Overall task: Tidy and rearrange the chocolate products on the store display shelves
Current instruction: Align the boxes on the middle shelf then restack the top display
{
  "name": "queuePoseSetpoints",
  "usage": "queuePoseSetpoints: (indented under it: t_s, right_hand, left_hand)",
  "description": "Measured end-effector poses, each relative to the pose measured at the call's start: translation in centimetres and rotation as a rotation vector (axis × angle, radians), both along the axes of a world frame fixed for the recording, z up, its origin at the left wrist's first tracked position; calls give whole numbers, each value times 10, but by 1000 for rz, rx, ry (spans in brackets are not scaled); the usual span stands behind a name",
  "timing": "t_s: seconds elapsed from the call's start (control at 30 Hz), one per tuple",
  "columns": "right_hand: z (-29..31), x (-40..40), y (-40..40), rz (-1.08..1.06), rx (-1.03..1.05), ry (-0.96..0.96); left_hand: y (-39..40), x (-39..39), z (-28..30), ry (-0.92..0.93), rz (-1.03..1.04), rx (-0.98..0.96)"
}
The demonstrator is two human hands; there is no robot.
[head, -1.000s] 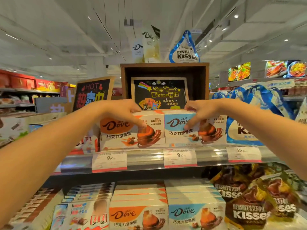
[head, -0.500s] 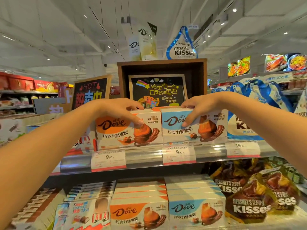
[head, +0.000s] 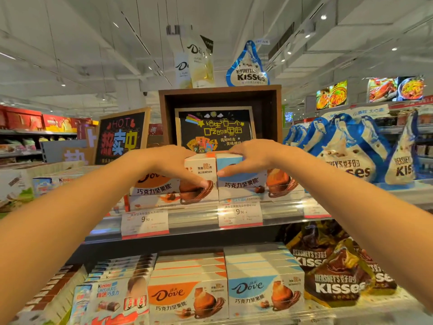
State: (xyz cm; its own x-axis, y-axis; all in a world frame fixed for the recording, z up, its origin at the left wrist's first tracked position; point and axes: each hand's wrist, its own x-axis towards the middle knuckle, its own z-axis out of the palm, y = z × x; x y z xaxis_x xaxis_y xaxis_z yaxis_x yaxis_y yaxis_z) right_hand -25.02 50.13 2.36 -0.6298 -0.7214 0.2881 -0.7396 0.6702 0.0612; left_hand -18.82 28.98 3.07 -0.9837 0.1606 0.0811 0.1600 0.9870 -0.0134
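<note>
Standing side by side on the upper shelf (head: 201, 221), the orange Dove box (head: 164, 184) is gripped by the left hand (head: 173, 163) and the blue Dove box (head: 243, 181) by the right hand (head: 250, 158), fingers curled over each top.

Orange Dove box (head: 161, 184) and blue Dove box (head: 243, 184) are looking like printed cardboard, slight sheen. Shelf edge strip (head: 199, 219) is reading as clear glossy plastic, catching glare; price tags (head: 145, 222) behind it are showing as matt paper. Brown Kisses bags (head: 335, 285) near right are showing crinkled glossy foil-type film; blue-white Kisses bags (head: 346, 146) far right are looking the same, shiny. Display crate (head: 220, 90) at the top is looking like matt dark wood.
</note>
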Motion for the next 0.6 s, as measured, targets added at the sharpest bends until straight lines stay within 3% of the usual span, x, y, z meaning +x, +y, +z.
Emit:
queuePoseSetpoints:
  t_s: [0.07,0.23,0.4,0.5,0.6]
  right_hand:
    - [0,1,1,-18,-21,88]
    - [1,-2,3,19,-66,0]
    - [0,2,-2,-41,20,-4]
    - [1,10,2,-52,41,-93]
    - [5,20,4,-62,-34,-309]
  left_hand:
    - [-2,3,-1,30,-13,6]
    - [-2,10,-2,83,-22,55]
    - [3,6,-5,43,57,-17]
    - [7,12,0,-62,77,51]
    - [7,18,4,-151,58,130]
